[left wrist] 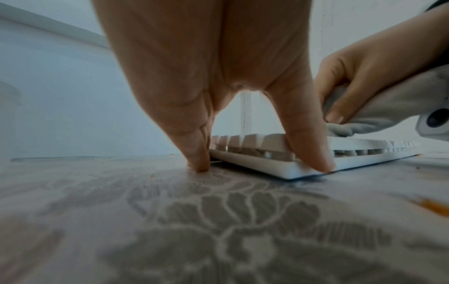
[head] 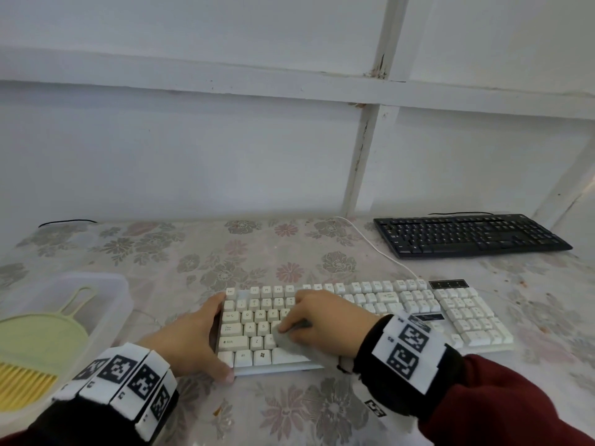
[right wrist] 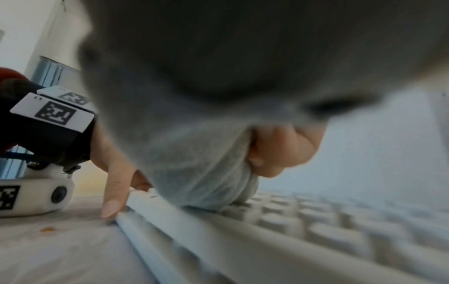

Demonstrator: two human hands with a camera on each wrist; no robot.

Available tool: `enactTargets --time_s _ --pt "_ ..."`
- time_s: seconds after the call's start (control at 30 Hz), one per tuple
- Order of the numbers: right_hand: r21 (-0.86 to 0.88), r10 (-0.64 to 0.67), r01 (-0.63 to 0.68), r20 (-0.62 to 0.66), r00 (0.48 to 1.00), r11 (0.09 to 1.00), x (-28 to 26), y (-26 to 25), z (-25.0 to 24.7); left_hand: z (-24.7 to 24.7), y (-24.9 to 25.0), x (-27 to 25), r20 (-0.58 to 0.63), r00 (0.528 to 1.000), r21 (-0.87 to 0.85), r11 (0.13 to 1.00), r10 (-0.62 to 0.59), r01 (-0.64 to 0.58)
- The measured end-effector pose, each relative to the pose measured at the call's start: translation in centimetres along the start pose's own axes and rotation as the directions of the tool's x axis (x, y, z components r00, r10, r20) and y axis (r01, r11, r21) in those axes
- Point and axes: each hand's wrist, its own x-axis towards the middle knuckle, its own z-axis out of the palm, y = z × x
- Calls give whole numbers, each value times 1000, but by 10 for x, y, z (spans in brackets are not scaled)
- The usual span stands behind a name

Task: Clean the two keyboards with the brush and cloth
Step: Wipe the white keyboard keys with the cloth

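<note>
A white keyboard (head: 418,304) lies across the near middle of the table. My left hand (head: 206,336) braces its left end with straight fingers; the thumb (left wrist: 313,153) is on the front corner and a fingertip (left wrist: 199,159) touches the table by the back corner. My right hand (head: 309,320) grips a bunched grey cloth (head: 289,344) and presses it on the left-hand letter keys. In the right wrist view the cloth (right wrist: 199,153) fills most of the frame above the keys (right wrist: 316,221). A black keyboard (head: 467,235) sits at the back right. The green brush (head: 35,346) with yellow bristles lies in a box.
The clear plastic box (head: 106,278) holding the brush stands at the near left edge. The white keyboard's cable (head: 380,252) runs back toward the wall beside the black keyboard. A flowered plastic cover (head: 193,252) spreads over the table, and a white wall closes the far side.
</note>
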Motion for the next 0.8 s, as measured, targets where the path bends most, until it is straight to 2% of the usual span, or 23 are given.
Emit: enactTargets --time_s 0.2,0.3,0.4,0.5,0.6,0.8 --pt "-48 112 -109 47 993 993 -14 17 -20 0 -1 0 5 1000 13 1000 4 -4" --pt "-15 45 -45 4 999 999 -4 -3 -22 -1 -1 0 3 1000 24 1000 -1 0" --pt "72 -84 88 -53 995 994 13 -37 -12 0 -1 1 -5 1000 32 999 2 -2" --pt "68 -149 150 -13 989 986 32 -61 6 0 -2 1 -19 999 37 999 39 -38" --pt "64 -149 147 25 989 987 41 -65 22 0 -1 1 -16 998 28 998 53 -52" --pt "28 -55 57 -59 997 998 16 -30 16 0 -4 3 -4 1000 -5 1000 14 -14"
